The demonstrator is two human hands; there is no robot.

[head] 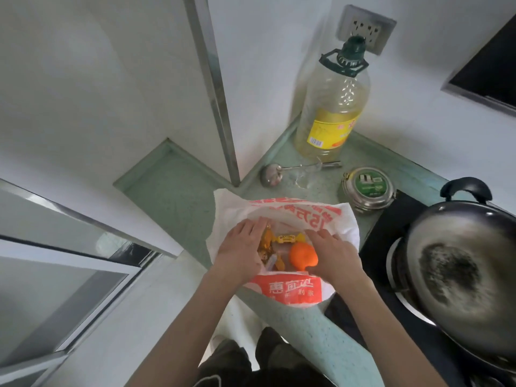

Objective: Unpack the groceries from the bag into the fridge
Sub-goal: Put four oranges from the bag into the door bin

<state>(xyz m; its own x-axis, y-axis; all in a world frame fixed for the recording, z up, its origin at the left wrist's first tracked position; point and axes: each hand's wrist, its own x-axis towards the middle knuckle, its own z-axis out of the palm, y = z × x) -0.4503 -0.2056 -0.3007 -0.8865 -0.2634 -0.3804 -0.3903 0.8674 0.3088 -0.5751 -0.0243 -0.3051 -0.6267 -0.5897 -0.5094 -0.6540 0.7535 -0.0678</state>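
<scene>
A white plastic bag (282,216) with red print lies open on the green counter. Inside it I see an orange fruit (301,255), a yellow wrapped sweet (284,238) and several golden wrapped packets (266,241). My left hand (240,250) rests inside the bag's left side, fingers laid over the golden packets. My right hand (335,252) is on the right side, touching the orange fruit with thumb and fingers. Whether either hand has a firm hold on something is hidden. The fridge is not clearly in view.
A large oil bottle (332,107) stands at the back corner by a wall socket (365,27). A metal ladle (279,173) and a round tin (367,188) lie behind the bag. A black wok (460,275) sits on the stove at right. White panels are at left.
</scene>
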